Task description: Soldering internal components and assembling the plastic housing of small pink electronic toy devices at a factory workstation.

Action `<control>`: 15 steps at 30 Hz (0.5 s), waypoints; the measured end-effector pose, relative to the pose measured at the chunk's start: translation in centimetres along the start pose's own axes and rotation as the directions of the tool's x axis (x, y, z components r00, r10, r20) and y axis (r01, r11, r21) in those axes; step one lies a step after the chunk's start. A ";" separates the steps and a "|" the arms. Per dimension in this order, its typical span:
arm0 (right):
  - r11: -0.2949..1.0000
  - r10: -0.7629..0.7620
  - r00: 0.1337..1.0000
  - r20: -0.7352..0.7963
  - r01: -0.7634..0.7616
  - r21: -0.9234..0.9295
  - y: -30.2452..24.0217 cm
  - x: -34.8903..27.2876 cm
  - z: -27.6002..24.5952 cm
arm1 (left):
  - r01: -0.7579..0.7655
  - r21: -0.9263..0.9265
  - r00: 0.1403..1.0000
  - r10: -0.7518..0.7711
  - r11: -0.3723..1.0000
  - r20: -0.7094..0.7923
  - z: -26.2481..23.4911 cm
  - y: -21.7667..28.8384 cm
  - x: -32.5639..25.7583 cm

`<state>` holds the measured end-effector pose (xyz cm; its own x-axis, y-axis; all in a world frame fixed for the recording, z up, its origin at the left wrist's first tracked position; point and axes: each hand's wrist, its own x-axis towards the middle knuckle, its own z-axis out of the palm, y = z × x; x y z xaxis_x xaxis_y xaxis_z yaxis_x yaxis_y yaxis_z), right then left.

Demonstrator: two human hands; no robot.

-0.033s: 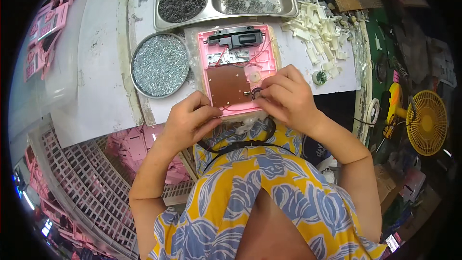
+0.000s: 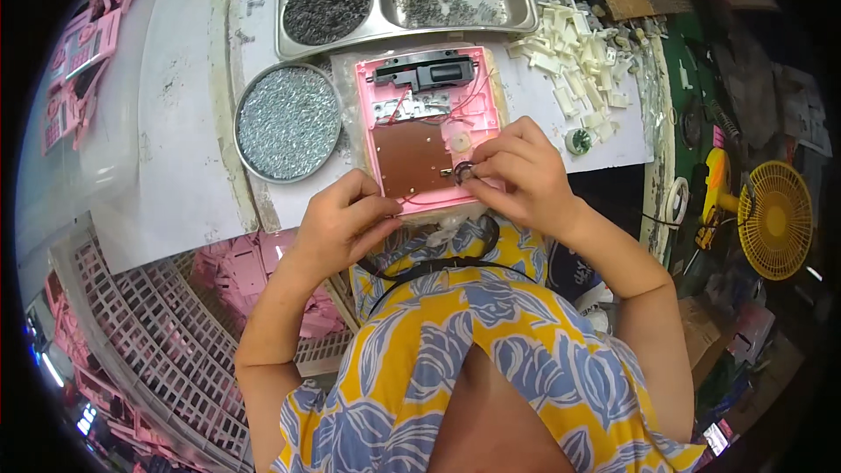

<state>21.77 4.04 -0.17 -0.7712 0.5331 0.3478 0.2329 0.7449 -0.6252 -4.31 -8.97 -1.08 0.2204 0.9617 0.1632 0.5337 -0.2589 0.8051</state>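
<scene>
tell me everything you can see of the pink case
The pink case, apparently plastic, is shallow, rectangular and open side up on clear plastic. Inside are a brown board, a black part at the far end, a silvery plate and red wires. The left hand touches its near left corner; the right hand pinches a dark round part over its right side.
</scene>
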 end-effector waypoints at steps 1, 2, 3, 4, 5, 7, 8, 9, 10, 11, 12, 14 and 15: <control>0.998 -0.002 1.000 -0.013 0.002 0.059 0.6 -0.2 0.2 | -0.003 0.000 1.000 0.003 1.000 0.000 0.0 0.0 0.0; 0.993 -0.003 1.000 -0.026 0.006 0.119 1.0 -0.3 0.1 | -0.005 0.000 1.000 0.005 1.000 0.000 0.1 0.1 0.1; 0.997 -0.039 0.999 -0.029 0.040 0.065 1.0 -0.2 0.1 | 0.002 0.011 1.000 -0.002 1.000 0.008 0.0 0.1 0.3; 0.999 -0.047 0.999 -0.009 0.047 -0.011 0.7 -0.1 0.0 | -0.002 0.013 1.000 0.002 1.000 0.015 0.0 0.0 0.3; 0.995 -0.054 0.998 0.013 0.055 -0.087 0.0 0.0 -0.2 | -0.007 0.014 1.000 0.006 1.000 0.022 0.0 0.0 0.4; 0.979 -0.041 0.996 0.084 0.056 -0.194 -1.3 0.8 -1.3 | -0.005 0.031 0.999 0.004 0.999 0.035 0.0 0.0 0.3; 0.992 -0.007 0.998 0.067 0.015 -0.128 -0.9 1.1 -2.2 | -0.001 0.043 0.999 -0.001 0.999 0.042 -0.1 0.1 0.0; 0.998 0.019 0.998 0.055 -0.016 -0.056 0.1 1.4 -3.3 | 0.009 0.060 0.999 -0.011 0.998 0.041 -0.1 0.2 -0.3; 0.999 0.048 0.998 0.044 -0.049 0.018 1.4 1.8 -4.4 | 0.044 0.060 0.996 -0.049 0.997 0.078 -0.3 0.6 -0.3; 0.981 0.063 0.998 -0.020 -0.065 -0.181 3.1 2.4 -5.7 | 0.081 0.062 0.990 -0.088 0.995 0.114 -0.8 1.3 0.0; 0.923 0.066 0.993 -0.093 -0.097 -0.373 4.9 3.0 -6.6 | 0.113 0.067 0.981 -0.122 0.991 0.154 -1.4 1.9 0.5; 0.824 0.108 0.987 -0.119 -0.156 -0.544 8.1 3.1 -6.4 | 0.108 0.056 0.956 -0.119 0.993 0.269 -3.3 2.9 2.6; 0.761 0.131 0.982 -0.135 -0.187 -0.622 9.1 2.7 -6.3 | 0.105 0.048 0.938 -0.115 0.993 0.328 -4.1 3.1 3.8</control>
<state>25.54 14.76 -0.54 -0.6471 0.6752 0.3540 0.6896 0.7164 -0.1060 -5.17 -5.71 4.37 0.4126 0.9021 -0.1265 0.5927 -0.1604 0.7893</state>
